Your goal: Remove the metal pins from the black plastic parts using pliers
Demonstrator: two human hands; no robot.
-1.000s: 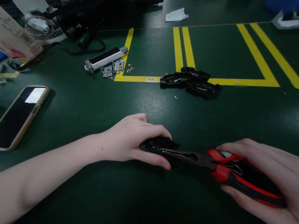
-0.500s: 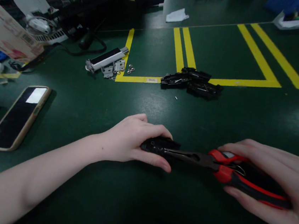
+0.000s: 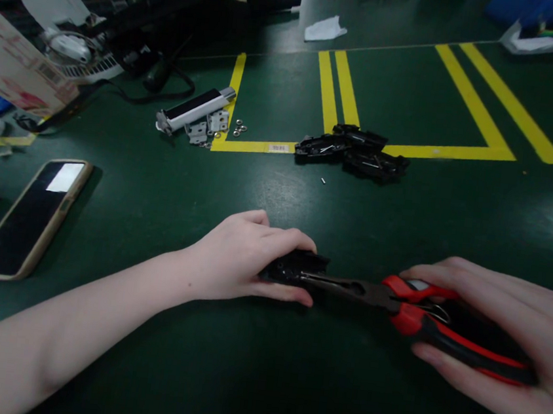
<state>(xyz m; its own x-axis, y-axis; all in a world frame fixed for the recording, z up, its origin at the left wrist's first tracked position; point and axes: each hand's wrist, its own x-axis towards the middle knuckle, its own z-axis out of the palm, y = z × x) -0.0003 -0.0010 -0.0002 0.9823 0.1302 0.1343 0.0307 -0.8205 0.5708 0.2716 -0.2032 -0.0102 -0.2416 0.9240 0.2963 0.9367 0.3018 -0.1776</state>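
Here your left hand point(image 3: 246, 256) pins the black part point(image 3: 294, 268) while your right hand point(image 3: 495, 335) grips the pliers point(image 3: 423, 318), whose nose is in it; pull steadily.

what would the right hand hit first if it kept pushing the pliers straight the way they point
The right hand aims the pliers leftward; their tips already sit at the black part under the left hand, so that part comes first.

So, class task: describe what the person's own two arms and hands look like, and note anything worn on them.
Both are bare. The left hand leads into a forearm uncovered all the way to the frame edge: no sleeve, glove, watch or bracelet. The right hand is also ungloved, with no ring visible; its wrist lies outside the picture.
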